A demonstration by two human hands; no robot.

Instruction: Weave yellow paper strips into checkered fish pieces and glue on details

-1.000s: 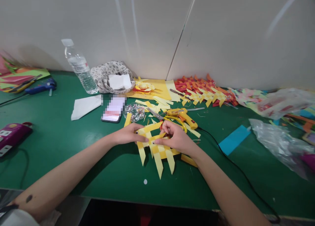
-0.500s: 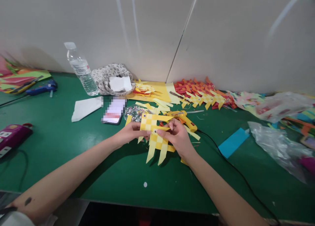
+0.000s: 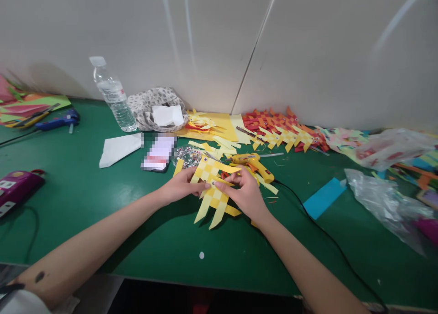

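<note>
Between my two hands, above the green table, are woven yellow paper fish (image 3: 216, 196) in a two-tone check, with long pointed strip tails and small googly eyes. They overlap, so I cannot tell exactly how many there are. My left hand (image 3: 183, 184) pinches the left edge, thumb on top. My right hand (image 3: 244, 193) is closed on the right side, its thumb close to the lower eye. Just beyond lie a yellow glue gun (image 3: 255, 162) and a clear dish of googly eyes (image 3: 186, 156). Loose yellow paper strips (image 3: 226, 145) lie behind them.
Red and yellow woven fish (image 3: 273, 127) are piled against the wall. A water bottle (image 3: 116, 97), a phone (image 3: 160, 153) and a patterned cloth bag (image 3: 143, 104) stand or lie left. A blue paper piece (image 3: 325, 198), a plastic bag (image 3: 379, 204) and a black cord (image 3: 328, 234) lie right.
The woven paper fish have tilted, their lower strips swinging a little to the left. Both hands keep hold of them, and the right hand's fingers have shifted slightly.
</note>
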